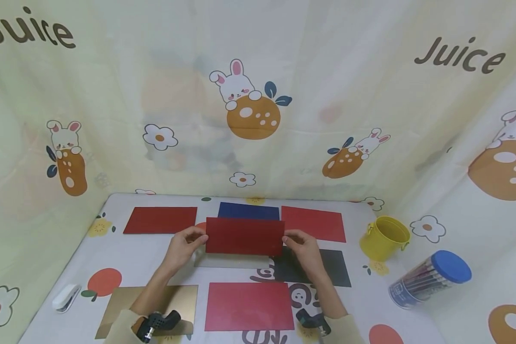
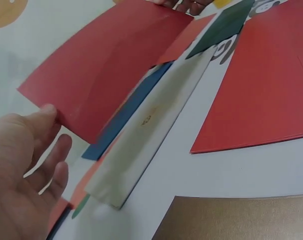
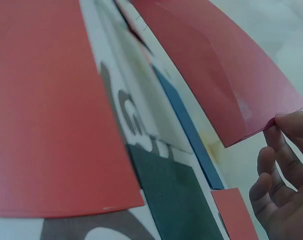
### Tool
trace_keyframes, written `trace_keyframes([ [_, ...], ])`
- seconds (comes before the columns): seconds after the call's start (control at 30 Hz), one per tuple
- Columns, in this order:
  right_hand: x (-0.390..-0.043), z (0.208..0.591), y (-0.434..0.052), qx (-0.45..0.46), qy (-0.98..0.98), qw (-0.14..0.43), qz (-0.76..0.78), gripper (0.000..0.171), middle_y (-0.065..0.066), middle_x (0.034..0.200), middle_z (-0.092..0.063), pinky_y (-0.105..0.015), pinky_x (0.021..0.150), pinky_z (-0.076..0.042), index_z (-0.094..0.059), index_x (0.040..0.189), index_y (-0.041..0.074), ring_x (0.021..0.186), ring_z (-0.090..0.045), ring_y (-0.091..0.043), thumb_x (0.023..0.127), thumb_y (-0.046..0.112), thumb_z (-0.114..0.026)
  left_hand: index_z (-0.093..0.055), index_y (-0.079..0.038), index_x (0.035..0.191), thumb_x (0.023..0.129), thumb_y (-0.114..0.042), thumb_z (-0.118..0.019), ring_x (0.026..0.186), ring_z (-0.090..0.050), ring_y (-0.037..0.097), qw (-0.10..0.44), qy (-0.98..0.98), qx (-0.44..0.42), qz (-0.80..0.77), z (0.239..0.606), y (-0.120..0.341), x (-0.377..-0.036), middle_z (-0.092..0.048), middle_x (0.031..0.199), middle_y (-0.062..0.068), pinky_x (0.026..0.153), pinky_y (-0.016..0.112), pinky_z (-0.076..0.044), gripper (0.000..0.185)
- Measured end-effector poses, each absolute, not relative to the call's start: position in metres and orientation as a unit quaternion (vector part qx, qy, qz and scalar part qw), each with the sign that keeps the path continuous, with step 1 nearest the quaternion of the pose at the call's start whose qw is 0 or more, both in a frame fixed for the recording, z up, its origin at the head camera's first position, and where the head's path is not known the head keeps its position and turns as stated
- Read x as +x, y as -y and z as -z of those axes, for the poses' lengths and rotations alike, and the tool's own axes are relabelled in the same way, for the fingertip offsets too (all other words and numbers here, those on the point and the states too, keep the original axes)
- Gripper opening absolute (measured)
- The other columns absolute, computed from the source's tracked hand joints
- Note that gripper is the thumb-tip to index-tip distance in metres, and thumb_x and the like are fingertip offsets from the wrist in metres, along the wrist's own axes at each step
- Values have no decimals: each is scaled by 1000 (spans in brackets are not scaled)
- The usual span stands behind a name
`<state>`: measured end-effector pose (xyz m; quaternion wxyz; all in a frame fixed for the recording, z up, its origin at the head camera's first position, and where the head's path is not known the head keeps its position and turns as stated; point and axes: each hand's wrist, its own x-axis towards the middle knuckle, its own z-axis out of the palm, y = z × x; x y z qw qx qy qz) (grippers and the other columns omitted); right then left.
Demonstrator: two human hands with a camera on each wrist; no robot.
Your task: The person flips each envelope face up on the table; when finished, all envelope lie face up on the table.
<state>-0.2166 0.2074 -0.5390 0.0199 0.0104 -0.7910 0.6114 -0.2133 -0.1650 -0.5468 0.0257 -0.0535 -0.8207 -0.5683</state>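
A dark red rectangular card (image 1: 245, 236) is held up above the middle of the table, tilted toward the camera. My left hand (image 1: 187, 246) pinches its left edge between thumb and fingers. At the opposite edge, my right hand (image 1: 303, 248) pinches it the same way, as the right wrist view also shows on the red card (image 3: 206, 65). Beneath it lies a pale greyish-white card (image 1: 232, 261), partly covered in the head view. Behind is a blue card (image 1: 249, 210), and a dark green card (image 1: 335, 267) lies under my right forearm.
Other cards lie flat: dark red (image 1: 161, 220), bright red (image 1: 314, 223), pinkish red (image 1: 249, 306) and gold (image 1: 180, 310). A white stapler (image 1: 66, 298) sits at the left. To the right stand a yellow bucket (image 1: 382, 239) and a blue-lidded clear jar of pens (image 1: 427, 279).
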Motion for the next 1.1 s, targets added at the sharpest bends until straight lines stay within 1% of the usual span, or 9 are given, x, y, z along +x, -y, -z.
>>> trace_keyframes([
  [0.23, -218, 542, -197, 32, 813, 26, -581, 20, -5, 98, -73, -28, 76, -55, -74, 111, 16, 89, -65, -20, 92, 22, -76, -66, -14, 121, 92, -15, -75, 95, -66, 22, 29, 820, -68, 568, 549, 174, -211, -69, 104, 5, 80, 23, -54, 31],
  [0.43, -221, 544, -178, 56, 819, 22, -571, 23, -5, 93, -75, -27, 73, -53, -70, 114, 15, 85, -69, -20, 91, 17, -76, -58, -15, 135, 93, -12, -73, 93, -67, 26, 34, 817, -62, 573, 553, 188, -208, -65, 109, 11, 76, 23, -55, 44],
  [0.6, -225, 548, -155, 89, 820, 2, -565, 26, -5, 90, -75, -27, 64, -51, -66, 116, 14, 83, -70, -23, 91, 10, -73, -58, -18, 137, 94, -10, -71, 94, -66, 26, 51, 837, -41, 543, 553, 208, -202, -66, 111, 10, 72, 25, -53, 45],
  [0.7, -228, 548, -139, 101, 830, -7, -549, 26, -3, 89, -76, -27, 61, -49, -65, 114, 14, 81, -70, -20, 90, 10, -73, -59, -17, 136, 94, -9, -71, 94, -68, 27, 63, 851, -32, 521, 552, 222, -199, -68, 112, 11, 73, 25, -52, 45],
  [0.8, -231, 548, -123, 113, 844, -14, -525, 25, -2, 87, -76, -27, 64, -49, -64, 113, 14, 78, -68, -14, 90, 13, -74, -60, -16, 136, 94, -8, -71, 94, -69, 27, 67, 861, -22, 503, 550, 238, -197, -68, 112, 13, 72, 23, -51, 45],
  [0.83, -232, 548, -117, 119, 848, -18, -517, 24, -2, 86, -76, -27, 65, -49, -64, 113, 13, 77, -68, -13, 90, 13, -74, -59, -15, 137, 94, -8, -71, 93, -69, 28, 67, 865, -18, 497, 550, 244, -196, -68, 112, 13, 70, 23, -51, 45],
  [0.97, -236, 547, -93, 134, 858, -41, -494, 25, 0, 86, -76, -28, 67, -51, -64, 113, 13, 77, -68, -10, 91, 17, -73, -58, -13, 138, 94, -5, -70, 91, -71, 30, 61, 880, -1, 470, 547, 267, -192, -68, 111, 16, 65, 25, -51, 46],
  [1.1, -240, 548, -68, 140, 863, -68, -481, 24, 1, 88, -76, -28, 71, -52, -63, 113, 13, 81, -69, -10, 91, 18, -73, -55, -11, 140, 94, -4, -69, 92, -71, 32, 52, 901, 16, 431, 544, 287, -187, -68, 110, 17, 66, 26, -51, 49],
])
